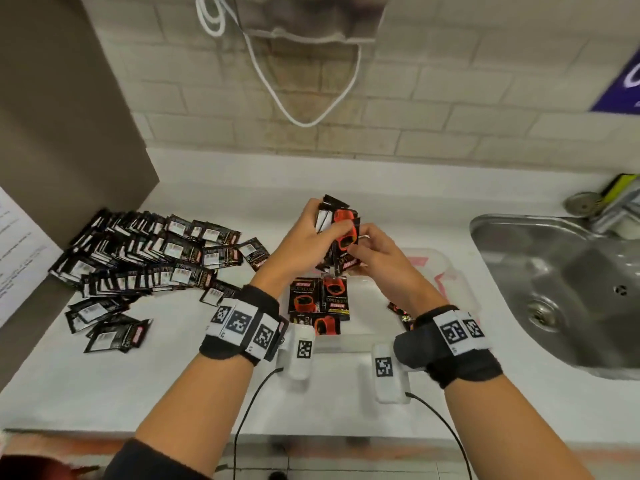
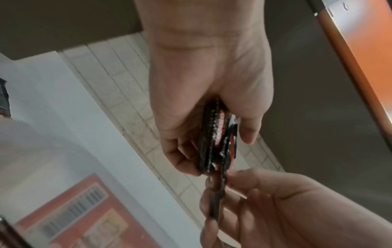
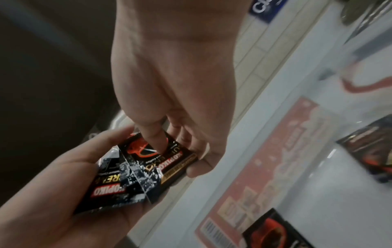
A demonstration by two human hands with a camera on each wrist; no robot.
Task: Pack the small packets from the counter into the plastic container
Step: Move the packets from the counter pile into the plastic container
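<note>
Our left hand point(image 1: 304, 233) grips packet stack point(image 1: 337, 221); right hand point(image 1: 377, 258) pinches one packet point(image 3: 161, 156) off it. Container point(image 1: 446, 271) directly beneath, right hand nearer; pile point(image 1: 145, 258) left on table.

Around the white counter point(image 1: 194, 386)
A steel sink point(image 1: 568, 289) sits at the right, a tiled wall point(image 1: 433, 109) rises behind, and a brown panel point(image 1: 62, 109) with a printed sheet point(image 1: 17, 251) stands left.
</note>
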